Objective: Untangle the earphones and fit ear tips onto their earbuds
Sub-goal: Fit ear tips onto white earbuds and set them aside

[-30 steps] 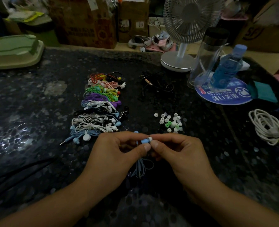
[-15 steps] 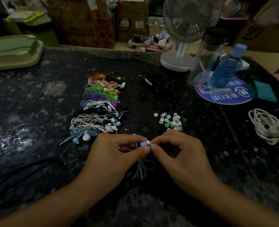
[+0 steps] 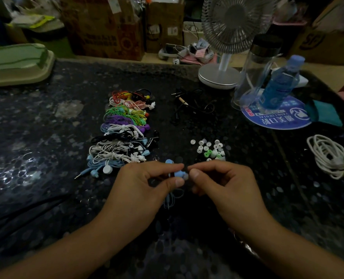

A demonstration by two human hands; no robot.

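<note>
The left hand (image 3: 144, 184) holds a light blue earbud (image 3: 178, 174) between the thumb and the forefinger, and the other fingers are curled below. The blue cable (image 3: 172, 199) of this earphone hangs down from the hand in a loose loop over the dark speckled table (image 3: 46, 137). A second blue earbud (image 3: 169, 162) shows just above the left forefinger.

The right hand (image 3: 223, 186) is close to the left one, its fingers are curled, and its thumb and forefinger meet at a pale ear tip (image 3: 185, 176), which sits at the end of the held earbud. Whether the tip is fully on the earbud cannot be told, because it is small and partly hidden.

Behind the hands, on the left side, lies a row of bundled earphones (image 3: 124, 133) in many colours. On the right side of it, near the right hand, lies a small heap of loose ear tips (image 3: 209, 149), white and green. A tangle of black earphones (image 3: 191, 104) lies further back. A white fan (image 3: 227, 37), a clear bottle (image 3: 255, 71), a blue bottle (image 3: 280, 83) and a coiled white cable (image 3: 328, 156) stand or lie on the right.
</note>
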